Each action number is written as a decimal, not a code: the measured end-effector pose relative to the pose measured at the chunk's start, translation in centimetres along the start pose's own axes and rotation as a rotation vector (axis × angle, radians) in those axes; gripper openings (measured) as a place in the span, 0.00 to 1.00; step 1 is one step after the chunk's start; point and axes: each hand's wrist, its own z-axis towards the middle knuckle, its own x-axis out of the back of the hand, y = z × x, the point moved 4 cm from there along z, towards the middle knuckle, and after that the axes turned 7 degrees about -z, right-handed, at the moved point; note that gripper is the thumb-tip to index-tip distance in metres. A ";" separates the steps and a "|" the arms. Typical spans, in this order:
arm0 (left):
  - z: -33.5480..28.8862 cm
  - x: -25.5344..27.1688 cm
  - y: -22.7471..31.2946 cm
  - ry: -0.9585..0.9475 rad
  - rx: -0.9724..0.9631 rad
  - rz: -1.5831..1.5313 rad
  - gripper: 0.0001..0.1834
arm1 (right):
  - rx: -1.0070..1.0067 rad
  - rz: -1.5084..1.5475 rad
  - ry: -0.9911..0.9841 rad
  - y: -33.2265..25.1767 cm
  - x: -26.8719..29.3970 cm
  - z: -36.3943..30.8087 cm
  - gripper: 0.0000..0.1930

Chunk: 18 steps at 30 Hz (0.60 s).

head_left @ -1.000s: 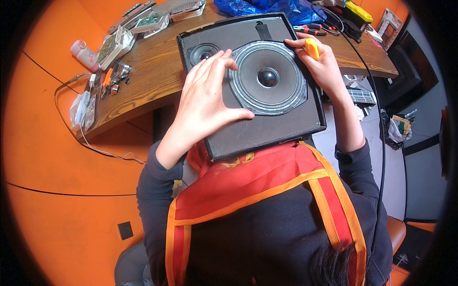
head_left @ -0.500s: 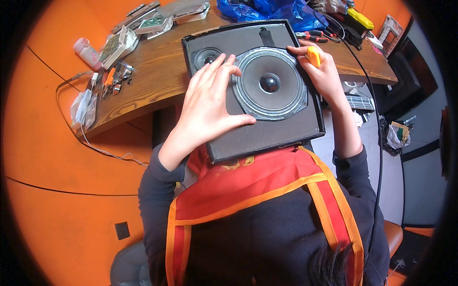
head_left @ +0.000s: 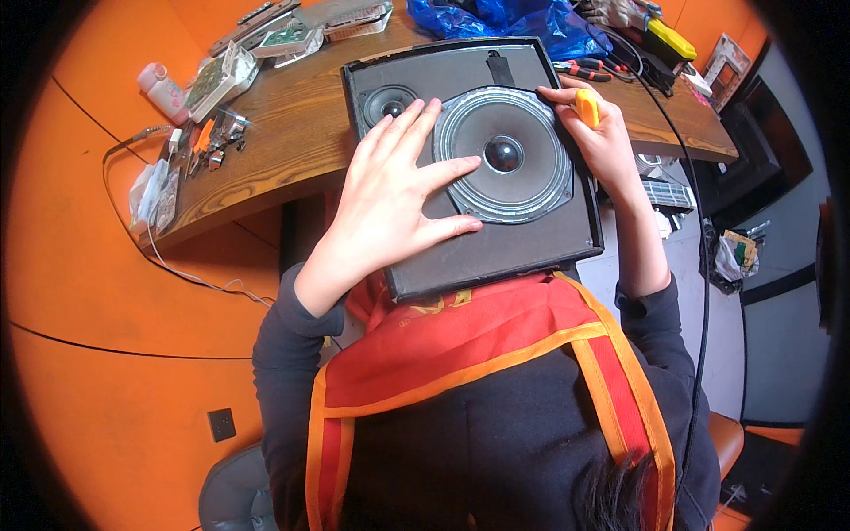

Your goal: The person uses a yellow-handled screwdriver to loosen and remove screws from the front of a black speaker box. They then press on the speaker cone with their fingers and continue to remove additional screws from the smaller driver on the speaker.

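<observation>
A black speaker cabinet [head_left: 531,250] leans from my lap against the table edge, its front facing up. Set into it are a large round woofer [head_left: 482,190] with a shiny dome and a small tweeter [head_left: 379,103]. My left hand [head_left: 390,181] lies spread over the cabinet's left side, thumb and index finger reaching onto the woofer and the other fingertips by the tweeter. My right hand [head_left: 593,124] is closed round a yellow-handled screwdriver [head_left: 587,108] at the woofer's upper right corner. Its shaft and tip are mostly hidden by my fingers.
On the wooden table [head_left: 292,133] lie small metal parts [head_left: 232,133], circuit boards in white trays [head_left: 221,81], a pink-white bottle [head_left: 163,93], red-handled pliers [head_left: 584,71] and a blue plastic bag [head_left: 540,26]. A black cable [head_left: 706,292] hangs down on the right.
My left index finger has stretched out further right across the woofer cone, and the left fingers have spread. My right hand keeps its hold on the screwdriver at the same corner.
</observation>
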 end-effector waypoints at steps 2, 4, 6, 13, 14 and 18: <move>0.1 0.0 0.0 -0.003 -0.002 -0.006 0.28 | 0.009 -0.002 0.003 -0.1 0.0 0.0 0.13; 0.1 0.0 0.1 -0.006 -0.004 -0.002 0.28 | -0.002 0.006 0.002 0.0 0.0 0.0 0.13; 0.1 0.0 0.1 -0.012 0.000 0.012 0.28 | -0.025 0.029 -0.002 0.2 -0.1 0.0 0.13; -0.1 -0.4 0.1 -0.088 0.006 0.064 0.33 | -0.008 0.052 -0.030 0.6 -0.2 -0.2 0.13; -0.1 -0.2 0.2 -0.044 -0.001 0.009 0.35 | -0.053 0.082 -0.053 0.8 -0.3 -0.2 0.13; -0.9 0.4 -0.2 0.163 0.007 -0.216 0.37 | -0.089 0.063 -0.032 1.2 0.0 -0.2 0.13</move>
